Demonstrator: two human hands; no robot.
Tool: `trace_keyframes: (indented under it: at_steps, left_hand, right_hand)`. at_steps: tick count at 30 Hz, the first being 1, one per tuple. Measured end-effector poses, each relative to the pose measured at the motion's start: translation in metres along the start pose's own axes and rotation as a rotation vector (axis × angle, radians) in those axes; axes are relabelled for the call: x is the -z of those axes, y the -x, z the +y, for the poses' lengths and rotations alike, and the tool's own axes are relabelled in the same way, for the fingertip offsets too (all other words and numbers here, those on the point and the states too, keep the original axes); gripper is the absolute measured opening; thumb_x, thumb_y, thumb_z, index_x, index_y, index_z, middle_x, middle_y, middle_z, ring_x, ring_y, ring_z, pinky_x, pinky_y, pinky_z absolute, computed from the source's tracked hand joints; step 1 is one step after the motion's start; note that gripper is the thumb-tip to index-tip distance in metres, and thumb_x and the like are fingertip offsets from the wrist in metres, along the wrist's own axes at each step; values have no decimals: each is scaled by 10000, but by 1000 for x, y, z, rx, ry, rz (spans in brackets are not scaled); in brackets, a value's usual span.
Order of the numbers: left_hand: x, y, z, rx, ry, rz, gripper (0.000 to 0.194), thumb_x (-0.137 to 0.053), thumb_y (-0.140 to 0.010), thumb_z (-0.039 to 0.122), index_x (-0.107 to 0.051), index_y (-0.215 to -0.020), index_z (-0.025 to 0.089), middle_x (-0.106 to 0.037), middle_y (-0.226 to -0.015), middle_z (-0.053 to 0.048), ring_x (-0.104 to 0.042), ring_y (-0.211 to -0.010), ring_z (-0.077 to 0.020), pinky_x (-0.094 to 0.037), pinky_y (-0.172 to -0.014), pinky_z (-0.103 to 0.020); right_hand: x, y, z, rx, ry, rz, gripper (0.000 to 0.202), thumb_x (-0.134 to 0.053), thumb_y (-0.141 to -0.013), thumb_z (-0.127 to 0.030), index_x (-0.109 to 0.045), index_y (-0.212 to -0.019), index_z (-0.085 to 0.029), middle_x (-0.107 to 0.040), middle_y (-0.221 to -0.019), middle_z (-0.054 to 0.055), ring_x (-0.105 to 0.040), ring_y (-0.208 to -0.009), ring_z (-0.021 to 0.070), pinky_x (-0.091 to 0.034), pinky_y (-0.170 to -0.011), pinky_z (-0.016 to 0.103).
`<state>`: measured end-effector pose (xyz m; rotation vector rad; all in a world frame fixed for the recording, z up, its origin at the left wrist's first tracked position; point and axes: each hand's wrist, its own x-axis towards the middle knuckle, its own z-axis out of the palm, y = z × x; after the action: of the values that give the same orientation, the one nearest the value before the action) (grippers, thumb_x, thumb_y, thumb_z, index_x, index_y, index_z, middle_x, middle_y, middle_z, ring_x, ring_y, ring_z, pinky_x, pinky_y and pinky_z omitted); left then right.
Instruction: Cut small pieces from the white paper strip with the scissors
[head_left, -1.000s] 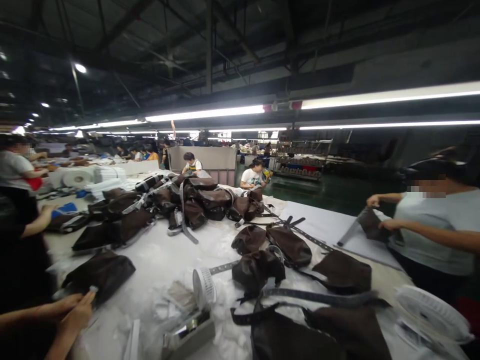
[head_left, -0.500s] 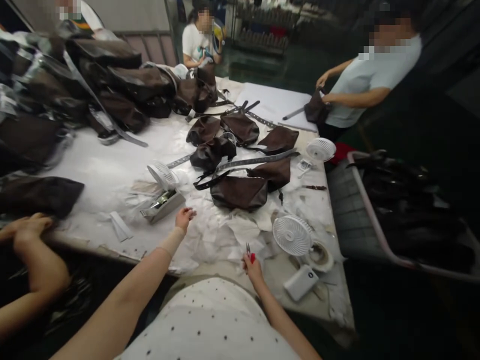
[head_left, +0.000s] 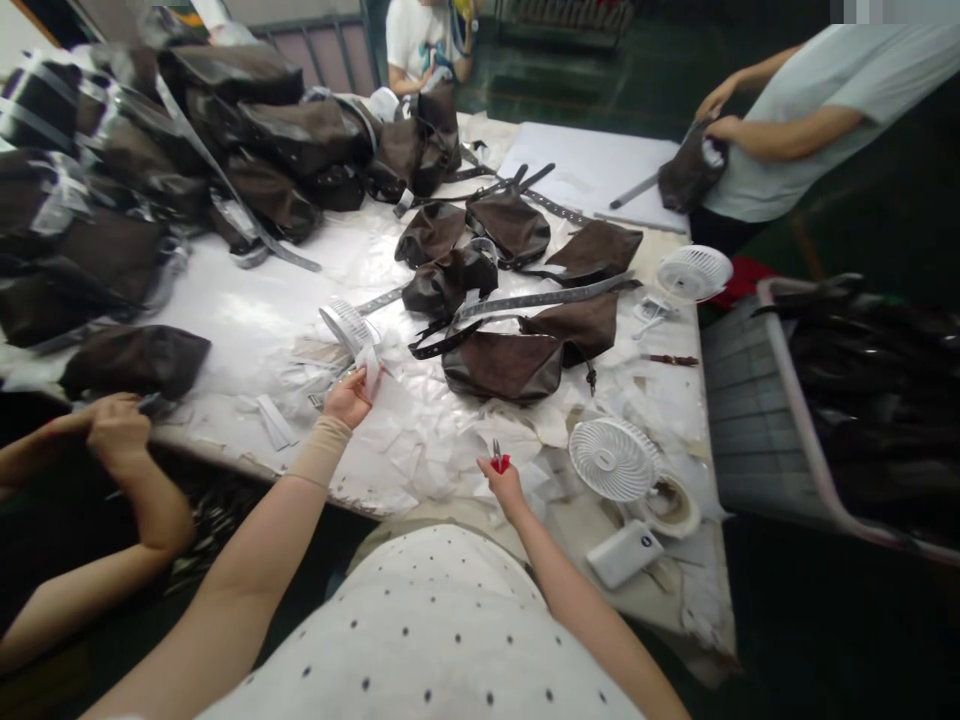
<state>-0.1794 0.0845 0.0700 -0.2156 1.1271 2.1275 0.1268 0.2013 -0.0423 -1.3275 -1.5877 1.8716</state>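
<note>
My left hand (head_left: pixel 349 398) pinches a thin, whitish piece of paper or film (head_left: pixel 370 366) just in front of a small white fan (head_left: pixel 346 327). My right hand (head_left: pixel 504 484) is closed around small red-handled snips (head_left: pixel 499 461), their metal tips pointing away from me. Crumpled translucent scraps (head_left: pixel 427 440) lie on the table between and beyond my hands. Past them rests a dark brown leather bag (head_left: pixel 502 365) with a studded strap, with more brown bags (head_left: pixel 510 228) behind it.
A large pile of brown bags (head_left: pixel 225 130) covers the back left. At right are another fan (head_left: pixel 613 459), a tape roll (head_left: pixel 671 507), a white device (head_left: pixel 624 554) and a full bin (head_left: pixel 795 400). A neighbour's hands (head_left: pixel 120 430) are at left; another person (head_left: pixel 810 130) holds a bag.
My left hand has moved back and left over the box near the fan and now holds the whitish piece. The view has shifted, and the person at right has lifted their bag slightly.
</note>
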Motion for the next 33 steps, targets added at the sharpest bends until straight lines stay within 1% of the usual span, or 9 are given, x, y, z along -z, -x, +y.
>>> trace_keyframes:
  at_steps: [4, 8, 12, 15, 18, 22, 28, 31, 33]
  left_hand:
    - [-11, 2, 10, 7, 1, -9, 307, -348, -947, 43, -636, -1045, 91, -721, -715, -46, -697, -671, -93, -573, -700, -174]
    - [-20, 26, 3, 25, -79, -103, 244, -412, -918, 33, -651, -955, 61, -739, -825, -108, -717, -737, -144, -590, -706, -224]
    - [-32, 64, -9, 133, -256, -339, 200, -551, -865, 81, -648, -1036, 44, -724, -964, -187, -722, -842, -267, -605, -698, -325]
    - [-42, 80, -14, 151, -303, -499, 241, -592, -864, 147, -638, -1089, 72, -689, -1112, -190, -684, -995, -293, -573, -853, -382]
    - [-49, 73, -13, 67, -166, -355, 201, -546, -864, 88, -653, -1033, 71, -705, -1079, -173, -679, -1015, -256, -540, -926, -377]
    - [-46, 46, -3, -12, -24, -108, 242, -432, -875, 18, -664, -936, 54, -736, -905, -144, -705, -906, -195, -564, -864, -313]
    - [-41, 19, 1, 52, 16, -16, 291, -365, -908, 33, -650, -965, 45, -729, -826, -136, -712, -793, -178, -588, -735, -272]
    - [-41, 10, 0, 74, 34, 9, 301, -358, -914, 34, -642, -1012, 47, -726, -817, -126, -710, -793, -170, -584, -771, -273]
    - [-38, 4, 0, 81, 42, 24, 305, -357, -918, 38, -637, -1038, 51, -724, -816, -121, -710, -798, -170, -582, -795, -284]
  right_hand:
    - [-16, -4, -24, 58, -61, -57, 421, -733, -595, -543, -494, -586, -196, -430, -514, -50, -376, -517, 109, -316, -501, 259]
    - [-35, -2, -63, 171, -117, -131, 393, -780, -592, -479, -537, -638, -173, -575, -739, 8, -402, -577, 91, -352, -552, 250]
    - [-56, 0, -108, 322, -161, -299, 390, -827, -578, -405, -607, -822, -195, -563, -770, -29, -326, -534, 64, -315, -511, 232]
    - [-69, 1, -125, 342, -139, -426, 396, -864, -518, -375, -586, -735, -192, -519, -638, -54, -372, -537, 78, -347, -537, 240]
    - [-73, 3, -120, 275, -131, -520, 400, -855, -525, -381, -512, -580, -183, -550, -584, -30, -491, -583, 116, -412, -616, 277]
    - [-61, 11, -98, 177, -159, -489, 435, -852, -534, -362, -456, -522, -183, -611, -611, 5, -537, -611, 135, -422, -624, 286]
    - [-40, 23, -76, -27, -139, -584, 385, -862, -530, -343, -548, -670, -168, -541, -573, -45, -333, -458, 55, -219, -425, 222]
    - [-38, 26, -68, -113, -179, -603, 486, -868, -518, -326, -600, -896, -179, -530, -619, -61, -352, -482, 59, -218, -426, 206]
    - [-38, 28, -64, -134, -172, -592, 471, -861, -521, -324, -617, -891, -164, -507, -618, -62, -351, -484, 55, -225, -428, 207]
